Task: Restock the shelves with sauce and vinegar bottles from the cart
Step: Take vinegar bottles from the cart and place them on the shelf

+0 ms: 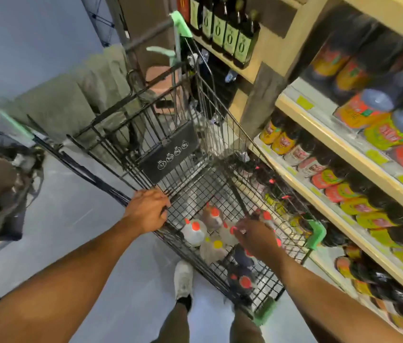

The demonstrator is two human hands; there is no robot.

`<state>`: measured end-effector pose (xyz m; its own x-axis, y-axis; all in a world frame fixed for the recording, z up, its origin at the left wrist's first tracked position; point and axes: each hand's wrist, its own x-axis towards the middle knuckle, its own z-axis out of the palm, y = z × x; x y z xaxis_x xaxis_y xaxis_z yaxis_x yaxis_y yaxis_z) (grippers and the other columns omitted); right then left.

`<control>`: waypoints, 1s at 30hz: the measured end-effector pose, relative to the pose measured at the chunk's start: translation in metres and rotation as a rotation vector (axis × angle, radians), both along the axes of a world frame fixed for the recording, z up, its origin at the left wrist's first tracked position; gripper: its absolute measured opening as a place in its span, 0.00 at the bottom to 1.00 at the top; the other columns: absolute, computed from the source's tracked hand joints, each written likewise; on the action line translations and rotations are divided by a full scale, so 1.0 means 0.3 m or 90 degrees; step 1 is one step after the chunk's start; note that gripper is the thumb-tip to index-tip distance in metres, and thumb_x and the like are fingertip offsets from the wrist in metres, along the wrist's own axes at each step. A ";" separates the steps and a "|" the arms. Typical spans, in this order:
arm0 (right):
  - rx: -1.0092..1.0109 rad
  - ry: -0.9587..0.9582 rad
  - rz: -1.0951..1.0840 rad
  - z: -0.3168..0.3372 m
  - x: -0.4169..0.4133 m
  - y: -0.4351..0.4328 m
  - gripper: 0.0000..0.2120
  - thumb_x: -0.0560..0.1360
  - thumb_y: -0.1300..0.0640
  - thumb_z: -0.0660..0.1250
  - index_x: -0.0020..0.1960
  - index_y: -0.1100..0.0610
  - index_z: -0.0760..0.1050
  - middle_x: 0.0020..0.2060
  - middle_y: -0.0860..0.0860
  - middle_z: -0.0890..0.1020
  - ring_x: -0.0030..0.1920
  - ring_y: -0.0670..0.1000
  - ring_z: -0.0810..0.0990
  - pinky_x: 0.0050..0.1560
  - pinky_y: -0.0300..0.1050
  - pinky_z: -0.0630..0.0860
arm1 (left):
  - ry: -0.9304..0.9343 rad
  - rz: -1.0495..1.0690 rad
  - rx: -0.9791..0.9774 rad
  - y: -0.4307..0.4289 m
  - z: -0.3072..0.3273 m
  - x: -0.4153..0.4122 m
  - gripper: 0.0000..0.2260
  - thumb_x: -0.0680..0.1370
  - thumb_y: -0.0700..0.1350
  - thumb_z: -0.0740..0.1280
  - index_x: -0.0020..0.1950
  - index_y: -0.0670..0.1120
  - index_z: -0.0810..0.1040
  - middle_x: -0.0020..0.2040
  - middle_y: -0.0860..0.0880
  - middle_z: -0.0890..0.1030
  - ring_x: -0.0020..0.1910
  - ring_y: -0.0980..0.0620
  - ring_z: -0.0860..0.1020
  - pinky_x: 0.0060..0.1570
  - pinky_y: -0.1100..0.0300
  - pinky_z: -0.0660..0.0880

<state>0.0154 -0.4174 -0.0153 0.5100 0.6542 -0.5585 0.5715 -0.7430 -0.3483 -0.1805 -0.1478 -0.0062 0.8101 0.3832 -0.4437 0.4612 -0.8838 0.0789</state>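
Your left hand (147, 210) is clenched on the top wire of the cart (220, 107), fingers curled over the near-left rim, knuckles up. Your right hand (255, 237) is down inside the basket, palm down over the bottles, fingers spread toward two red caps. Motion blur hides the fingertips, so you cannot tell whether it grasps a bottle or only hovers above one. Cart stock lies at the near end of the basket floor: a clear bottle (194, 231) with a red cap just left of your right hand, a yellow-capped bottle (216, 246) touching it on the near side, and dark bottles (242, 280) with red caps closest to you. More red-capped bottles lie along the right wall of the basket, partly hidden by the wire. The cart stands just beside the shelves (319, 134) on your right, its green corner bumper (316, 233) close to the lower shelf edge. The shelved bottles (359, 206) are dark with orange, red and yellow-green labels, packed in rows on several tiers; the print is too blurred to read. Higher up and farther along stands a row of tall dark bottles with pale green labels (230, 38). Your white shoe (183, 278) is on the grey floor (84, 219) under the cart's near-left edge.
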 end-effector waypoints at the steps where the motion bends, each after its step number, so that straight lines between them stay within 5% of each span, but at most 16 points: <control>1: 0.003 0.000 -0.007 -0.013 -0.016 0.019 0.13 0.80 0.44 0.62 0.56 0.48 0.81 0.51 0.44 0.85 0.50 0.48 0.84 0.53 0.49 0.80 | 0.015 -0.011 0.007 -0.003 -0.016 -0.007 0.17 0.78 0.55 0.63 0.65 0.58 0.79 0.71 0.56 0.75 0.73 0.52 0.69 0.72 0.48 0.64; 9: 0.009 -0.009 -0.127 -0.162 -0.053 0.221 0.19 0.76 0.48 0.69 0.65 0.50 0.76 0.59 0.49 0.82 0.57 0.53 0.82 0.48 0.44 0.74 | -0.063 0.144 0.048 0.001 -0.066 0.022 0.17 0.78 0.55 0.63 0.66 0.56 0.78 0.61 0.51 0.82 0.58 0.47 0.79 0.50 0.52 0.75; 13: 0.000 -0.004 -0.149 -0.253 -0.058 0.294 0.10 0.74 0.45 0.69 0.53 0.48 0.78 0.48 0.47 0.84 0.48 0.52 0.84 0.46 0.46 0.79 | -0.010 0.116 0.120 -0.005 -0.098 0.024 0.22 0.80 0.57 0.59 0.72 0.51 0.71 0.65 0.47 0.78 0.60 0.42 0.78 0.56 0.44 0.77; 18: 0.033 0.049 -0.184 -0.333 -0.066 0.321 0.08 0.77 0.56 0.71 0.46 0.48 0.72 0.39 0.44 0.80 0.38 0.47 0.79 0.32 0.38 0.72 | -0.029 0.123 0.095 0.002 -0.128 0.017 0.27 0.79 0.63 0.60 0.74 0.51 0.66 0.72 0.48 0.73 0.63 0.39 0.77 0.46 0.50 0.79; 24: 0.101 0.010 -0.117 -0.293 0.029 0.362 0.05 0.76 0.57 0.73 0.50 0.55 0.78 0.45 0.51 0.82 0.44 0.53 0.81 0.38 0.40 0.70 | -0.073 0.117 0.121 0.005 -0.127 0.010 0.36 0.75 0.72 0.62 0.75 0.50 0.68 0.58 0.47 0.84 0.51 0.46 0.82 0.39 0.54 0.80; 27: 0.162 0.009 -0.045 -0.197 0.105 0.409 0.09 0.76 0.52 0.74 0.53 0.55 0.80 0.47 0.49 0.83 0.46 0.52 0.82 0.44 0.41 0.72 | -0.068 0.129 0.136 -0.001 -0.098 0.020 0.46 0.71 0.78 0.58 0.80 0.51 0.64 0.64 0.47 0.82 0.63 0.46 0.79 0.48 0.52 0.79; 30: 0.166 0.052 0.007 -0.029 0.158 0.484 0.05 0.78 0.51 0.71 0.46 0.47 0.76 0.41 0.41 0.79 0.41 0.39 0.77 0.40 0.30 0.68 | -0.063 0.130 0.096 0.000 -0.081 0.027 0.51 0.69 0.82 0.53 0.83 0.50 0.55 0.73 0.47 0.75 0.73 0.45 0.70 0.59 0.50 0.74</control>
<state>0.0630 -0.2723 -0.0239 0.4622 0.7868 -0.4090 0.5410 -0.6157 -0.5729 -0.1725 -0.1477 -0.0305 0.7456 0.5993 -0.2915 0.6280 -0.7782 0.0065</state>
